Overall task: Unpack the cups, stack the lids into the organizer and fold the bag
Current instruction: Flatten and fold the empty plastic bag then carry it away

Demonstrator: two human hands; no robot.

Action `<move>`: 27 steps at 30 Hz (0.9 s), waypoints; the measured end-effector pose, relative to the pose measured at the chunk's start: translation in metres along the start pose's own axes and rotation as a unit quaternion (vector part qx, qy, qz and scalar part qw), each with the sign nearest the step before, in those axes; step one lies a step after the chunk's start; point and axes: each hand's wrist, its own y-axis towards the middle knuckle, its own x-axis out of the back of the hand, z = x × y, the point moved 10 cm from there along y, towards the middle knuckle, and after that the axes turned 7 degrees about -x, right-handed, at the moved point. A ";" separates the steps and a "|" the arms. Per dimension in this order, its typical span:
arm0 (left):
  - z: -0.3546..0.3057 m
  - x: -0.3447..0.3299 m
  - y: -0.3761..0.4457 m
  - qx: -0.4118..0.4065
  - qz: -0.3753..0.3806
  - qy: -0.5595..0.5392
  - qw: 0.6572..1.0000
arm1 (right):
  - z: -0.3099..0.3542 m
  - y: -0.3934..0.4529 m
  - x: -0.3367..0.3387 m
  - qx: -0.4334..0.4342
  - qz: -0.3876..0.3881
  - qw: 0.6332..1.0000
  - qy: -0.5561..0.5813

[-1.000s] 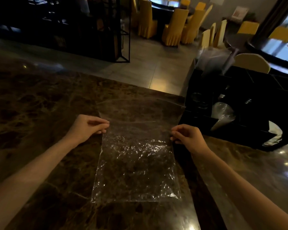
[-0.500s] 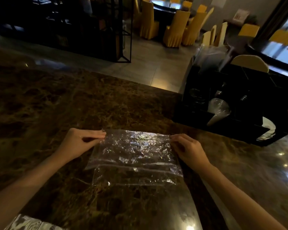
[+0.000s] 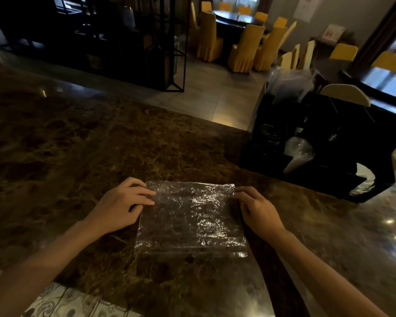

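Observation:
A clear crinkled plastic bag (image 3: 190,216) lies folded over and flat on the dark marble counter (image 3: 82,143) in front of me. My left hand (image 3: 121,205) rests at the bag's upper left corner with its fingers stretched onto the plastic. My right hand (image 3: 255,210) is at the upper right corner, fingers bent, fingertips on the bag's edge as if pinching it. The black organizer (image 3: 318,156) stands at the right, apart from both hands. It holds a clear cup (image 3: 297,152) lying on its side and white lids (image 3: 364,181) in a front slot.
More clear plastic (image 3: 288,85) sticks up behind the organizer's far side. The counter's near edge runs along the bottom, with patterned floor (image 3: 78,303) below it. Past the counter's far edge stand a black shelf frame (image 3: 169,53) and yellow-covered chairs (image 3: 245,51).
The bag was spread out long a second ago. Both hands brought one half over the other. It now lies folded at about half its length, with the hands at its far corners.

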 end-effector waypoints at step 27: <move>-0.028 -0.097 0.030 0.182 0.101 0.121 0.971 | 0.080 0.017 -0.083 -0.027 0.107 0.994 -0.025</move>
